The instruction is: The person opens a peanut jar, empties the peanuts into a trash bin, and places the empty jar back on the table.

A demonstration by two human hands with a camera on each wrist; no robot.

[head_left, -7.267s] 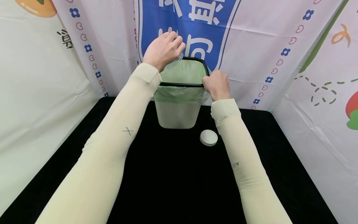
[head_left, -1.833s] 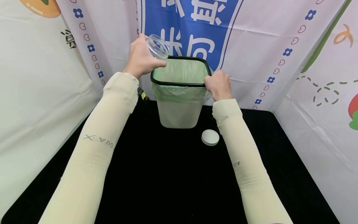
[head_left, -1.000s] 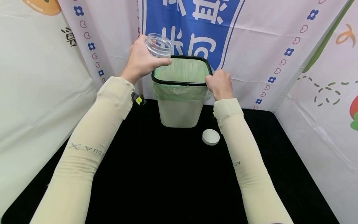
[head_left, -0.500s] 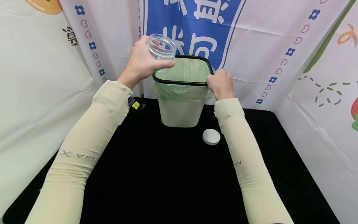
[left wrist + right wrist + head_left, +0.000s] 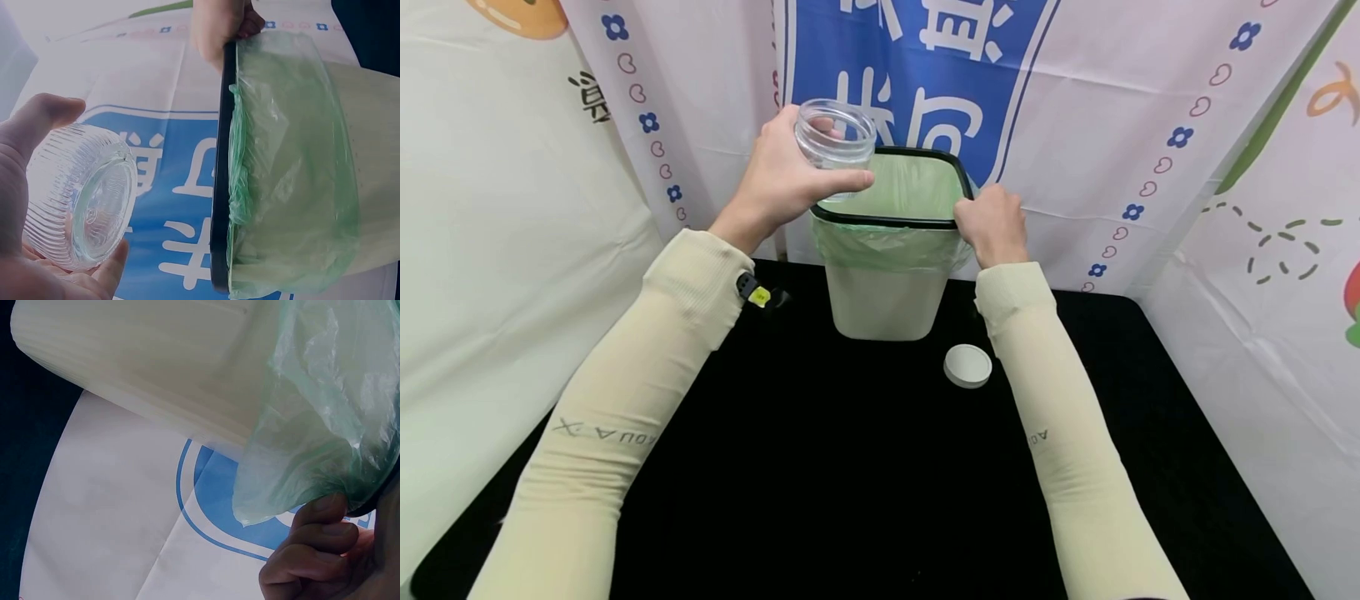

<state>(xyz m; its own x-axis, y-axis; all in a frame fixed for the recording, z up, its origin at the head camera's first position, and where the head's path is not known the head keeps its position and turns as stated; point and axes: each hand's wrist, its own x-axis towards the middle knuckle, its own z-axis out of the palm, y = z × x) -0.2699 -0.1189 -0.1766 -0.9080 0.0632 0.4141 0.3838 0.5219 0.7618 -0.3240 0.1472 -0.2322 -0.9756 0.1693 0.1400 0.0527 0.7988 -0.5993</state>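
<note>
My left hand (image 5: 782, 179) grips a clear jar (image 5: 835, 137) round its side, mouth up, over the left edge of the trash can (image 5: 887, 300). In the left wrist view the ribbed wall and bottom of the jar (image 5: 87, 194) show, and no contents can be made out. The can has a black rim (image 5: 887, 222) and a thin green bag (image 5: 880, 248) folded over it. My right hand (image 5: 992, 223) holds the can's rim at its right corner, fingers curled against the bag (image 5: 312, 425) in the right wrist view. A white lid (image 5: 967, 367) lies on the table in front of the can.
The black-covered table (image 5: 850, 467) is walled in by printed cloth at the back (image 5: 1075, 108) and plain-looking white cloth at the left (image 5: 512, 167). The can stands close to the back cloth. A small dark strap with a yellow tag (image 5: 756, 292) shows at my left cuff.
My left hand earlier had the jar tipped over the can's opening. It has since turned the jar upright, drawn it left and lowered it slightly. My right hand has stayed on the rim.
</note>
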